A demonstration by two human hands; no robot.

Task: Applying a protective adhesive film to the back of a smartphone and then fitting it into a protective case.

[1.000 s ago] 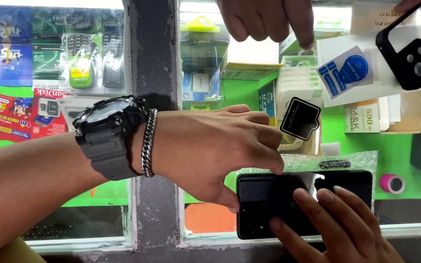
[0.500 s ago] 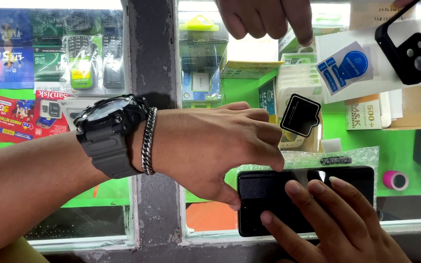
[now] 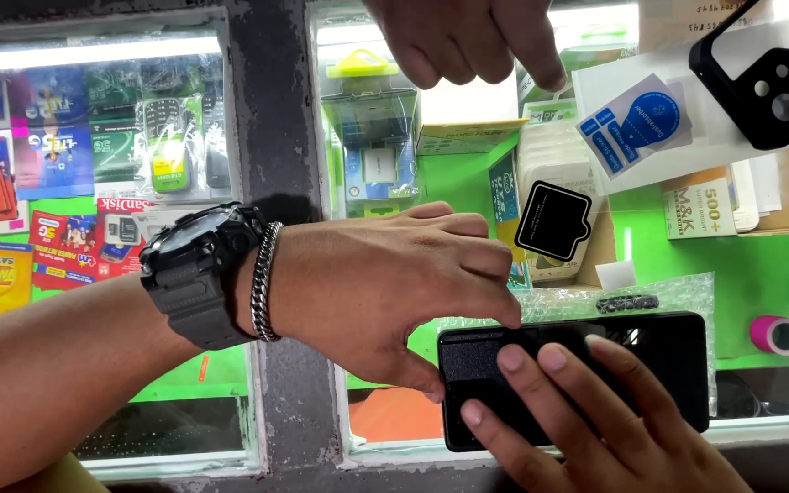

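A black phone [image 3: 673, 365] lies flat on the glass counter, on a sheet of bubble wrap [image 3: 682, 294]. My left hand [image 3: 385, 292] reaches in from the left and pinches the phone's left end between thumb and fingertips. It wears a black watch [image 3: 195, 274] and a silver chain bracelet [image 3: 265, 283]. My right hand [image 3: 595, 424] comes up from the bottom edge, and its fingers lie flat and spread on the phone's screen. Most of the screen's left half is hidden under both hands.
Another person's hand [image 3: 468, 36] points down from the top edge. A black camera-cutout case [image 3: 764, 87], a white packet with a blue sticker [image 3: 636, 123], a small black square piece [image 3: 553, 221] and a pink tape roll [image 3: 776, 334] lie at the right. Packaged goods fill the display below.
My right hand's fingers have slid left and a little upward across the phone's screen. My left hand and the other person's pointing hand have hardly moved.
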